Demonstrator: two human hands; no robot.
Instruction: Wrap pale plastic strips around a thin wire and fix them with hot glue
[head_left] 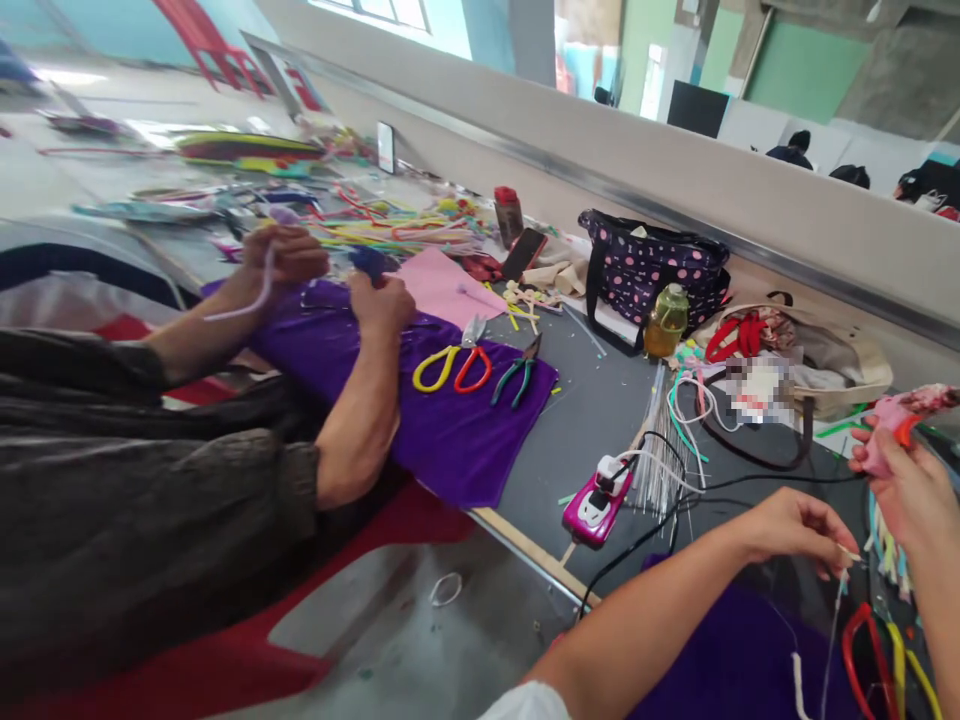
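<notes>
In the lower right, my left hand (802, 530) pinches a thin pale piece of craft stem (849, 553) between thumb and fingers, with a fine thread or wire dangling below. My right hand (904, 470), at the right edge, is wrapped around a pink hot glue gun (889, 425) with an orange trigger. The gun's nozzle is hard to make out. Beneath both hands lie a purple cloth (731, 640) and scissors (870, 640) with red and yellow handles. Several pale stem pieces (892, 545) sit just under my right hand.
To the left, a co-worker's hands (382, 305) hold a lilac stem and something dark blue over another purple cloth (465, 450). Scissors (472, 350) and pliers (517, 370) lie there. A magenta power strip (598, 510), cables, thin wires (660, 460), bags (652, 265) and a bottle (666, 320) stand between.
</notes>
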